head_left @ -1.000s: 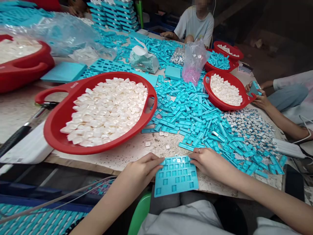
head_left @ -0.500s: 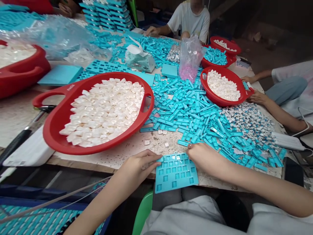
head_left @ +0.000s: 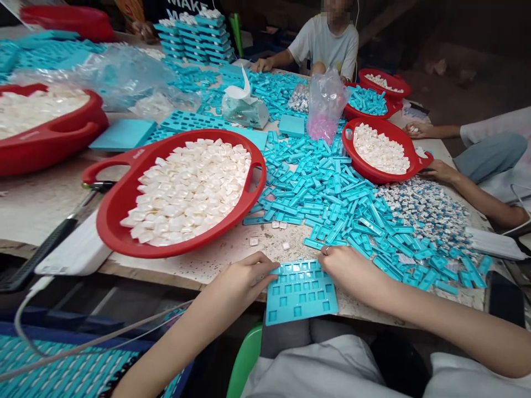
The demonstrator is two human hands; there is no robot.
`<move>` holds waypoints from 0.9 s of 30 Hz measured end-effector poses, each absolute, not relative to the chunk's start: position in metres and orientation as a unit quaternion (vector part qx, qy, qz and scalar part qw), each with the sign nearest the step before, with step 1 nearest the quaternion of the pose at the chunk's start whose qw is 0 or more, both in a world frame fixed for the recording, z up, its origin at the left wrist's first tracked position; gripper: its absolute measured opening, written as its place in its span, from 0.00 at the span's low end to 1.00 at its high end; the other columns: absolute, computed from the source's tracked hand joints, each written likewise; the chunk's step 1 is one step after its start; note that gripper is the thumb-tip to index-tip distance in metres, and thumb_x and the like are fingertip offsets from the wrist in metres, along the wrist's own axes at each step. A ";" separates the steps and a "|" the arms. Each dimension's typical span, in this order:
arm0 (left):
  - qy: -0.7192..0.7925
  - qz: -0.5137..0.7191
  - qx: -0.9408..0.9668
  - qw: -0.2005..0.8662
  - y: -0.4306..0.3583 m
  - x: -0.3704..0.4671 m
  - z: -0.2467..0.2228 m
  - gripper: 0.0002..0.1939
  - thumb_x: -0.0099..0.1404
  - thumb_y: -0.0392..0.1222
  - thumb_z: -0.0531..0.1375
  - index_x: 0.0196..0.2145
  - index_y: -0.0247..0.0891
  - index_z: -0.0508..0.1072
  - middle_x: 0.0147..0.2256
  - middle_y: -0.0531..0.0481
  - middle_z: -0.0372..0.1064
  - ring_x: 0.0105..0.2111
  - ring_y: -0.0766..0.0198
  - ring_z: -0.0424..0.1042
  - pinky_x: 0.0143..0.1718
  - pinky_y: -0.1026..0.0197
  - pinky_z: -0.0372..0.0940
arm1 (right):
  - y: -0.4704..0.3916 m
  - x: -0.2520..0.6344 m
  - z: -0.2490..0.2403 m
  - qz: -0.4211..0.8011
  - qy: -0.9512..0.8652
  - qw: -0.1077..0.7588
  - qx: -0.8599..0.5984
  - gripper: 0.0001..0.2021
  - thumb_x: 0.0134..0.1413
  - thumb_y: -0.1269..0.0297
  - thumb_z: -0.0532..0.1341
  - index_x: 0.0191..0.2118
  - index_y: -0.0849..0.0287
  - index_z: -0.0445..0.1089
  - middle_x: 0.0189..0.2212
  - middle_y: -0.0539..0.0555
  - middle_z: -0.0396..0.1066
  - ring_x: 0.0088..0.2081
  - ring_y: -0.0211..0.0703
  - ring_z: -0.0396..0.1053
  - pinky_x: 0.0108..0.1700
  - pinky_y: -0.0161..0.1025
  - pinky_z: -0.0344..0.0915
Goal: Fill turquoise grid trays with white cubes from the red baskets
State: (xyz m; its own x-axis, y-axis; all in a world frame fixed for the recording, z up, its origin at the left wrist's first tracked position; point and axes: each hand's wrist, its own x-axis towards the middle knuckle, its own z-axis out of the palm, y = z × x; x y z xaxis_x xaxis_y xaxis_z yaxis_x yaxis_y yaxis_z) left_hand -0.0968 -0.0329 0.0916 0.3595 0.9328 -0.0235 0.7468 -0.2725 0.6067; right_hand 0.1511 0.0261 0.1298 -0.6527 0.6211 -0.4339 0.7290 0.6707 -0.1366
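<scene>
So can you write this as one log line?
left hand: holds blue panel, upper-left corner | right hand: holds upper-right corner | nearby: red basin, white pieces

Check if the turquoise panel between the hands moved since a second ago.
No, no clear shift either way: in the picture, the turquoise panel sits just below the nearest loose white tile, as before.

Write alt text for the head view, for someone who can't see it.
A left hand and a right hand hold a blue panel with rows of squares at the edge of a table. Beyond lie heaped blue strips and a red basin of white pieces.
</scene>
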 end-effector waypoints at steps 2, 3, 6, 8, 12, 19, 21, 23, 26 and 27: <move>0.537 0.188 0.775 0.274 -0.033 -0.097 0.092 0.16 0.72 0.49 0.54 0.46 0.42 0.79 0.39 0.48 0.77 0.38 0.59 0.78 0.41 0.61 0.71 | 0.025 0.150 0.133 -0.150 0.895 0.178 0.381 0.13 0.57 0.82 0.55 0.37 0.62 0.76 0.38 0.62 0.77 0.36 0.48 0.76 0.40 0.38 0.69; 0.536 0.197 0.773 0.276 -0.032 -0.098 0.091 0.17 0.72 0.50 0.54 0.46 0.42 0.79 0.40 0.48 0.77 0.39 0.59 0.77 0.41 0.61 0.71 | 0.024 0.150 0.135 -0.149 0.895 0.178 0.382 0.13 0.58 0.82 0.55 0.37 0.63 0.76 0.38 0.62 0.77 0.36 0.48 0.76 0.40 0.38 0.69; 0.536 0.211 0.770 0.275 -0.032 -0.099 0.087 0.18 0.73 0.52 0.53 0.46 0.42 0.79 0.40 0.47 0.77 0.39 0.59 0.77 0.41 0.61 0.71 | 0.023 0.149 0.140 -0.145 0.896 0.188 0.376 0.13 0.59 0.81 0.55 0.39 0.64 0.76 0.40 0.63 0.77 0.39 0.49 0.76 0.41 0.38 0.70; 0.539 0.205 0.771 0.271 -0.033 -0.100 0.085 0.18 0.73 0.52 0.53 0.47 0.42 0.79 0.40 0.47 0.77 0.39 0.58 0.77 0.41 0.60 0.71 | 0.022 0.148 0.142 -0.144 0.897 0.195 0.370 0.12 0.60 0.81 0.56 0.40 0.64 0.76 0.41 0.63 0.76 0.41 0.49 0.76 0.41 0.37 0.70; 0.542 0.184 0.778 0.260 -0.033 -0.098 0.087 0.18 0.73 0.51 0.53 0.47 0.42 0.79 0.41 0.46 0.77 0.39 0.57 0.77 0.42 0.60 0.71 | 0.020 0.148 0.141 -0.143 0.898 0.189 0.370 0.11 0.60 0.81 0.57 0.40 0.65 0.76 0.41 0.64 0.77 0.41 0.48 0.77 0.42 0.37 0.70; 0.548 0.154 0.783 0.250 -0.027 -0.093 0.097 0.15 0.73 0.47 0.54 0.46 0.42 0.80 0.40 0.46 0.77 0.38 0.58 0.78 0.40 0.61 0.71 | 0.019 0.149 0.138 -0.138 0.898 0.196 0.369 0.12 0.60 0.81 0.57 0.42 0.65 0.76 0.42 0.64 0.76 0.42 0.49 0.77 0.43 0.37 0.71; 0.541 0.163 0.783 0.261 -0.024 -0.095 0.098 0.14 0.72 0.47 0.56 0.44 0.43 0.81 0.39 0.47 0.78 0.38 0.58 0.78 0.40 0.60 0.71 | 0.019 0.150 0.136 -0.140 0.897 0.193 0.372 0.12 0.60 0.81 0.57 0.42 0.64 0.76 0.42 0.64 0.77 0.42 0.49 0.77 0.42 0.37 0.71; 0.533 0.180 0.778 0.279 -0.022 -0.099 0.096 0.13 0.71 0.48 0.58 0.43 0.43 0.81 0.39 0.48 0.78 0.38 0.58 0.78 0.41 0.60 0.71 | 0.019 0.150 0.134 -0.137 0.897 0.187 0.376 0.12 0.60 0.81 0.57 0.42 0.64 0.76 0.42 0.64 0.76 0.42 0.49 0.77 0.42 0.37 0.71; 0.523 0.204 0.772 0.297 -0.020 -0.103 0.092 0.14 0.71 0.49 0.58 0.44 0.42 0.81 0.39 0.48 0.79 0.39 0.59 0.78 0.42 0.60 0.71 | 0.018 0.150 0.133 -0.129 0.898 0.185 0.377 0.11 0.61 0.80 0.58 0.43 0.65 0.76 0.42 0.64 0.76 0.42 0.49 0.77 0.41 0.37 0.70; 0.521 0.206 0.773 0.298 -0.021 -0.103 0.091 0.14 0.71 0.48 0.58 0.44 0.42 0.81 0.39 0.47 0.78 0.39 0.59 0.78 0.42 0.60 0.71 | 0.018 0.149 0.133 -0.128 0.897 0.191 0.377 0.11 0.61 0.79 0.58 0.43 0.65 0.76 0.42 0.64 0.76 0.43 0.50 0.76 0.41 0.38 0.70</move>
